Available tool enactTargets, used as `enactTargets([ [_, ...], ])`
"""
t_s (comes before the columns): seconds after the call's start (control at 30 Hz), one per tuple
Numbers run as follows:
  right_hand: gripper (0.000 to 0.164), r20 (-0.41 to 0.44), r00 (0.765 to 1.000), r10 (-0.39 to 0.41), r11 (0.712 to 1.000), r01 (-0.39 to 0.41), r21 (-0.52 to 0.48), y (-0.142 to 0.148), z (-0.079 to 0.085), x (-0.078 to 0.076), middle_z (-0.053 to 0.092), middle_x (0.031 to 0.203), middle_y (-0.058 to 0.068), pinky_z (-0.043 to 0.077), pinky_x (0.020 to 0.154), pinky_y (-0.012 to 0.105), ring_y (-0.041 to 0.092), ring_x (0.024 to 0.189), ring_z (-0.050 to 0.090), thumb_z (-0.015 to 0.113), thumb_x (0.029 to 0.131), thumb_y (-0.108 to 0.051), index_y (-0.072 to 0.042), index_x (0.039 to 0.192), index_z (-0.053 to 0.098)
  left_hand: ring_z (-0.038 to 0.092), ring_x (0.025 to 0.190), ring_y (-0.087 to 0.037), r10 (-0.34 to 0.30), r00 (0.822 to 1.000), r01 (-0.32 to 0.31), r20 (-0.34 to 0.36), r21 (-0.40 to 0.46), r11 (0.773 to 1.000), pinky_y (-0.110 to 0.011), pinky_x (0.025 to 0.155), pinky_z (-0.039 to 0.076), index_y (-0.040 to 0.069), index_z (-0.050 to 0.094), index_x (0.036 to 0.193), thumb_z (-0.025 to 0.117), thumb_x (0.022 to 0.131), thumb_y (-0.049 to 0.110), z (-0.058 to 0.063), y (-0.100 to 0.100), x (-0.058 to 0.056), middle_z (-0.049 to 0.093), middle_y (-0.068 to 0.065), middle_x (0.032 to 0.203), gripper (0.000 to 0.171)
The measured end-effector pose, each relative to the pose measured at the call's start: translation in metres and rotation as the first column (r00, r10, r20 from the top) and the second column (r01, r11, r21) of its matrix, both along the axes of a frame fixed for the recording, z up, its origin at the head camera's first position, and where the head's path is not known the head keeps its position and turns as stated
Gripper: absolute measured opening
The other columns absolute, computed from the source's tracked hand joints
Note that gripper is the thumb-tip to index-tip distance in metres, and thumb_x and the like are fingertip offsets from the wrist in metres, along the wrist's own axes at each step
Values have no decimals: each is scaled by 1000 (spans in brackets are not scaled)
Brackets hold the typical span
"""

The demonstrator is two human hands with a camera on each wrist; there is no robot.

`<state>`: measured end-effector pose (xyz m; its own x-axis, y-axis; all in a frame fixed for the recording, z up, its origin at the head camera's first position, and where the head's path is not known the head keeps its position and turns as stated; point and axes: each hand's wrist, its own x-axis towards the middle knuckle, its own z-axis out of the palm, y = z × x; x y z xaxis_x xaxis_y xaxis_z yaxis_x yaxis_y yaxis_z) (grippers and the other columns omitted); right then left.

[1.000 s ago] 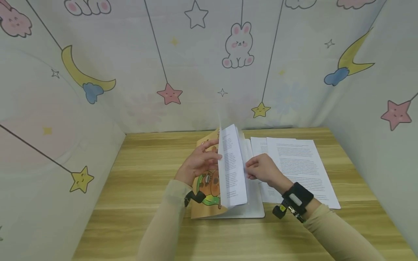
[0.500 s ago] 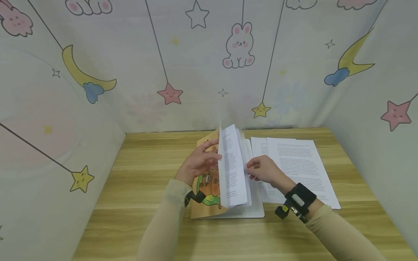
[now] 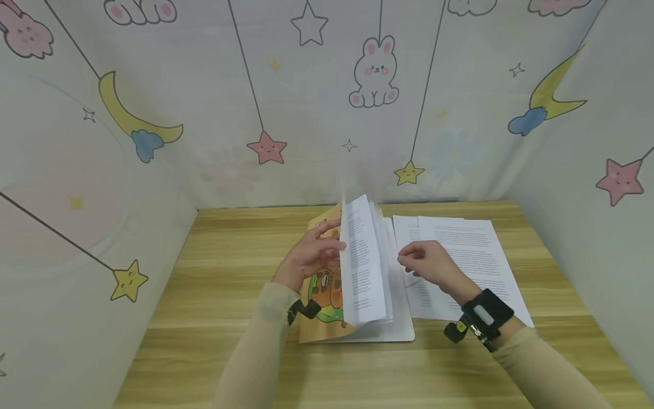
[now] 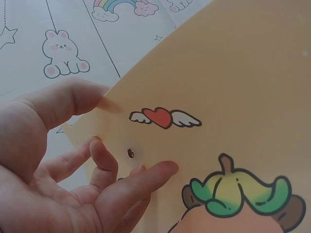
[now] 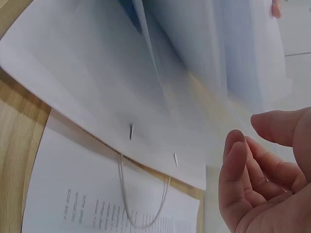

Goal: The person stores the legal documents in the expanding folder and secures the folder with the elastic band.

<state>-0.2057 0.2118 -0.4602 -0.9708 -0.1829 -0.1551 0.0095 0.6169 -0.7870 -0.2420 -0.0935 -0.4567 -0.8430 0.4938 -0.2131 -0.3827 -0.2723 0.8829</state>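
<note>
A folder (image 3: 319, 335) with an orange cartoon cover and clear sleeves stands partly opened on the table. Its cover and a bundle of printed sheets (image 3: 364, 267) are raised, leaning left. My left hand (image 3: 313, 254) grips the raised edge, thumb on one side and fingers on the other. In the left wrist view those fingers lie against the cover (image 4: 233, 87), near a winged heart. My right hand (image 3: 428, 264) hovers just right of the sheets, over the folder's white back. In the right wrist view its thumb and bent fingers (image 5: 233, 170) stand apart, beside the translucent sleeves (image 5: 204, 97).
Printed papers (image 3: 467, 261) lie overlapping on the table right of the folder, partly under my right forearm. A thin elastic loop (image 5: 124, 194) hangs from the folder's edge over them. A patterned fabric wall (image 3: 306, 102) closes off the back and sides of the wooden table (image 3: 225, 272).
My right hand has moved to the right, away from the edges of the raised sheets. More loose sheet edges show behind the front page. My left hand stays in place.
</note>
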Motion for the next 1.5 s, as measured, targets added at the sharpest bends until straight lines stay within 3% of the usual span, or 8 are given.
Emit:
enactTargets([
  [0.27, 30, -84, 996, -43, 994, 51, 100, 23, -6, 0, 75, 112, 16, 55, 80, 37, 26, 98, 71, 66, 104, -27, -3, 119, 74, 70, 104, -34, 14, 1000, -14, 4, 5, 1000, -42, 79, 62, 19, 43, 160, 65, 94, -8, -2, -2, 0, 50, -31, 150, 74],
  [0.6, 40, -107, 986, -129, 962, 151, 228, 58, -18, 1, 68, 125, 25, 56, 93, 52, 41, 116, 66, 67, 102, -29, 2, 128, 67, 69, 106, -35, 13, 1000, -13, -5, 11, 1000, -41, 78, 62, 18, 41, 161, 65, 94, -7, -2, -3, 0, 49, -31, 151, 75],
  [0.87, 55, -134, 979, -151, 891, 193, 410, 98, -28, 5, 61, 128, 39, 51, 94, 61, 53, 117, 60, 67, 99, -28, 16, 131, 58, 70, 105, -34, 9, 1000, -9, -7, 11, 1000, -42, 79, 61, 17, 40, 161, 64, 94, -7, -3, -3, 1, 49, -32, 150, 75],
  [1.03, 70, -74, 978, -195, 851, 207, 483, 124, -33, 7, 49, 133, 49, 47, 99, 67, 59, 119, 52, 67, 98, -29, 25, 136, 47, 70, 105, -34, 13, 1000, -13, -15, 4, 1000, -42, 80, 61, 16, 40, 161, 64, 94, -7, -3, -3, 1, 50, -32, 149, 75],
  [1.17, 80, -15, 970, -243, 819, 214, 533, 140, -34, 9, 44, 131, 53, 48, 96, 66, 59, 114, 49, 68, 97, -33, 30, 137, 39, 70, 105, -34, 15, 1000, -15, -17, 0, 1000, -42, 80, 61, 15, 40, 161, 64, 94, -7, -3, -3, 1, 50, -32, 149, 75],
  [1.3, 85, 16, 963, -269, 793, 212, 570, 151, -34, 11, 50, 119, 52, 53, 81, 55, 50, 96, 56, 70, 95, -38, 33, 130, 39, 70, 105, -34, 12, 1000, -12, -17, 0, 1000, -42, 80, 61, 15, 39, 161, 65, 94, -6, -2, -4, 1, 50, -31, 149, 75],
  [1.4, 81, 16, 963, -269, 771, 205, 603, 158, -35, 13, 58, 92, 37, 50, 66, 42, 37, 77, 57, 72, 93, -43, 31, 115, 49, 71, 104, -33, 10, 1000, -10, -21, 1, 1000, -42, 80, 61, 15, 39, 162, 65, 94, -6, -3, -4, 0, 50, -31, 149, 76],
  [1.5, 78, 33, 968, -247, 736, 165, 656, 163, -38, 15, 54, 76, 19, 41, 60, 34, 29, 68, 54, 71, 92, -50, 25, 103, 55, 70, 103, -32, 14, 1000, -14, -13, 4, 1000, -42, 80, 61, 15, 39, 162, 66, 93, -6, -3, -5, 1, 50, -31, 149, 76],
])
